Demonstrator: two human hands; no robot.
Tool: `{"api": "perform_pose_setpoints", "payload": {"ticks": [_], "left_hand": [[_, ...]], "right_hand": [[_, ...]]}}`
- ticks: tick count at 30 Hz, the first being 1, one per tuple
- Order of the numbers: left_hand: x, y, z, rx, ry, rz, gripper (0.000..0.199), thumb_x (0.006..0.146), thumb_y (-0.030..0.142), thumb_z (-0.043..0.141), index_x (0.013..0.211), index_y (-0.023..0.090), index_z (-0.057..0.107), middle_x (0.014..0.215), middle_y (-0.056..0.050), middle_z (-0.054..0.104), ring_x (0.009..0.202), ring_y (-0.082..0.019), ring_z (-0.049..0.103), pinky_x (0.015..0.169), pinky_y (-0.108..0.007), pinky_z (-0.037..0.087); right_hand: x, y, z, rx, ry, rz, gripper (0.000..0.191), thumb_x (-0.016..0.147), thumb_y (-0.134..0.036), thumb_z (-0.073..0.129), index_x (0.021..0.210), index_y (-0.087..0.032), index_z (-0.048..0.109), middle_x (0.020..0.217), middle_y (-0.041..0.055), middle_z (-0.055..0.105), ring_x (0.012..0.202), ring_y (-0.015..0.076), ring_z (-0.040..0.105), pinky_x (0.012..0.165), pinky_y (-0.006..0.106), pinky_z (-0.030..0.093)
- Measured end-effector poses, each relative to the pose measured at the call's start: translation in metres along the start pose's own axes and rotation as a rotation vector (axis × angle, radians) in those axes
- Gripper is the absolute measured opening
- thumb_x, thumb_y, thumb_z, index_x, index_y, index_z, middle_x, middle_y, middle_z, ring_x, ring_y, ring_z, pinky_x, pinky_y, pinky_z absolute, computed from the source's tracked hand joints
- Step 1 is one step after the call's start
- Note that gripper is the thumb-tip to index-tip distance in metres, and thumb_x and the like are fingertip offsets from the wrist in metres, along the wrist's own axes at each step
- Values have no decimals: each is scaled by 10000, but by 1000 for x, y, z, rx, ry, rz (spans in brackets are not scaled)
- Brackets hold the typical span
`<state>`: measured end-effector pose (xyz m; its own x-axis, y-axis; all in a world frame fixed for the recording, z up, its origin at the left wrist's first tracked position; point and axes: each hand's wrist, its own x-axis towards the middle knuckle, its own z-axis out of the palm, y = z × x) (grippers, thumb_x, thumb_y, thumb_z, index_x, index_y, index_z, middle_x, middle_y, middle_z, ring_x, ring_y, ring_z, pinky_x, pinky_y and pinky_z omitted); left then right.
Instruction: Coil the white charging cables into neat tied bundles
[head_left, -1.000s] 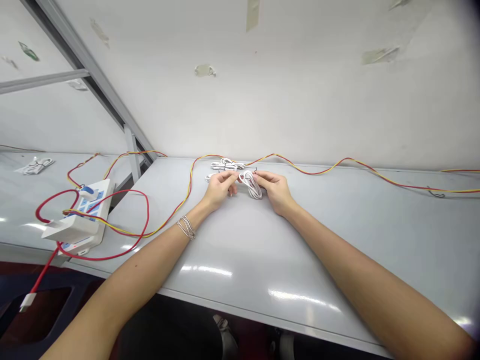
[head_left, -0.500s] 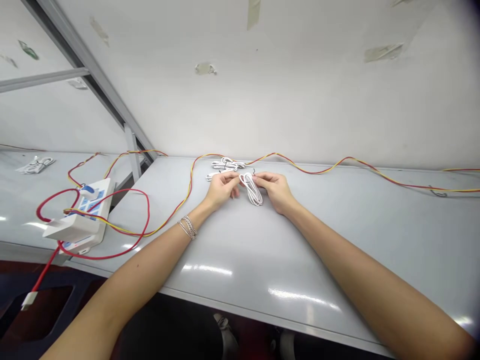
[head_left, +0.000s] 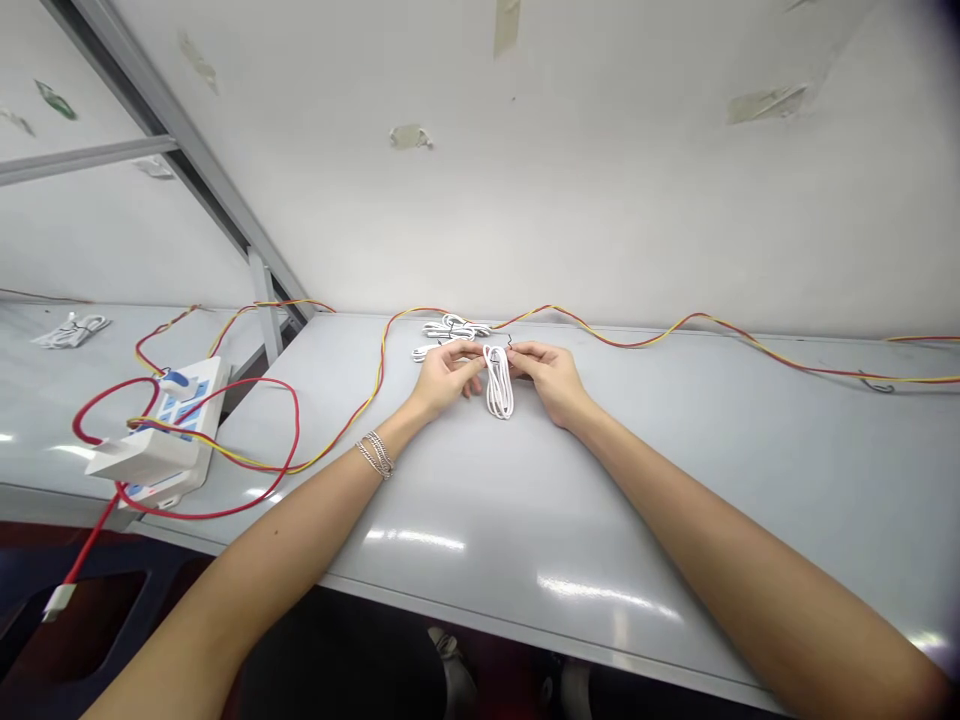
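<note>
A coiled white cable [head_left: 500,388] hangs in a narrow loop between my two hands, just above the grey tabletop. My left hand [head_left: 448,380] pinches its upper left side, thumb against fingers. On the other side my right hand [head_left: 546,375] grips the top of the coil, and a thin dark twist tie [head_left: 510,342] sticks up by its fingertips. Right behind my left hand lie more white cable coils [head_left: 456,328], bound with dark ties and partly hidden by the fingers.
A red and yellow twisted wire [head_left: 660,337] runs along the table's back edge by the wall. At left sits a white power strip [head_left: 187,410] with plugs and a looping red cable [head_left: 298,420]. Another white cable bundle [head_left: 73,330] lies far left, beyond a metal frame post [head_left: 264,300].
The white cable coil has swung slightly left and now hangs nearly straight instead of slanting. Both hands have stayed almost in place, still gripping it.
</note>
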<state>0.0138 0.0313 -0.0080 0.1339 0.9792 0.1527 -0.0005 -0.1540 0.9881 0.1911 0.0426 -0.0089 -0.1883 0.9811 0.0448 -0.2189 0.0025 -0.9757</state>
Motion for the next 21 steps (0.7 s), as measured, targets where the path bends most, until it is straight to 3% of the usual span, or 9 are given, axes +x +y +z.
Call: {"api": "perform_pose_setpoints", "payload": {"ticks": [7,15,18,21], "left_hand": [[1,-4,-3,17,-42,27,354,746,347,757,1012,136,658,1101,-119,692,607,-128,667,427,-200,469],[1,-5,-4,-14,-135,-6,493,708,350,804,1122,151,623,1045,-129,719,703,-165,685,505,-208,498],[2,-7,-4,-12,-97,3,498,700,344,802,1119,142,623,1038,-136,714,781,-202,700,502,-212,499],[3,-9,-4,-33,-49,45,452,686,311,804,1066,130,639,1055,-142,712,885,-229,699,601,-255,554]], "right_hand": [[0,1,1,12,-11,21,384,598,-454,857,804,-168,704,782,60,741,735,212,695,775,363,552],[-1,1,1,-11,-28,2,375,626,-430,840,805,-170,639,760,51,730,723,200,700,776,351,553],[-1,2,1,-41,-23,-8,345,651,-424,819,802,-170,640,774,52,723,721,196,695,764,346,554],[0,4,1,-87,-23,-24,313,670,-404,800,816,-170,653,801,47,708,723,194,690,748,339,549]]}}
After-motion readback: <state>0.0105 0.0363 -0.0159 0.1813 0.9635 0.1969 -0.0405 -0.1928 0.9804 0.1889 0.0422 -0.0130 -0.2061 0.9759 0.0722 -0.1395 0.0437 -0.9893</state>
